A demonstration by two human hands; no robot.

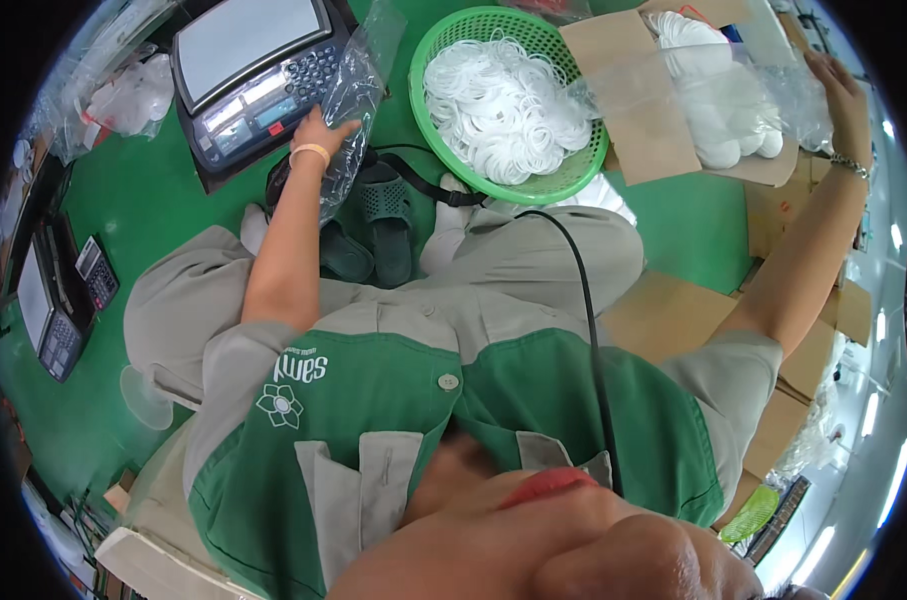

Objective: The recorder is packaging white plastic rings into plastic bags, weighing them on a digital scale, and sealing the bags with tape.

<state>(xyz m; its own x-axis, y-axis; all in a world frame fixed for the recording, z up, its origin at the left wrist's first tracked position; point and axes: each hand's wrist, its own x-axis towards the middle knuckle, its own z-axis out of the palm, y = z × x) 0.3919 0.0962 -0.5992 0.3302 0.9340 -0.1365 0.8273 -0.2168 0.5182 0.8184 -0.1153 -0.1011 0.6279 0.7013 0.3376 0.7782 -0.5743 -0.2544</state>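
At the front edge of a dark weighing scale [241,100] is my left hand [323,137], thumb stretched out to the side and fingers over the lower panel by the keys. A clear plastic bag [351,110] lies against that hand and hangs down along the forearm; the hand does not visibly grip it. On the far right, my right hand [839,95] has its fingers bent at the edge of another clear plastic bag [718,100], with white rounded pieces [718,140] under or inside it. That bag lies across an opened cardboard box [653,135].
Between my hands stands a green plastic basket [423,110] heaped with white rings [503,110]. Grey clogs [388,225] lie on the green floor [168,290]. At left are a second scale [53,300] and a calculator [97,272]. A black cord [585,300] crosses my front.
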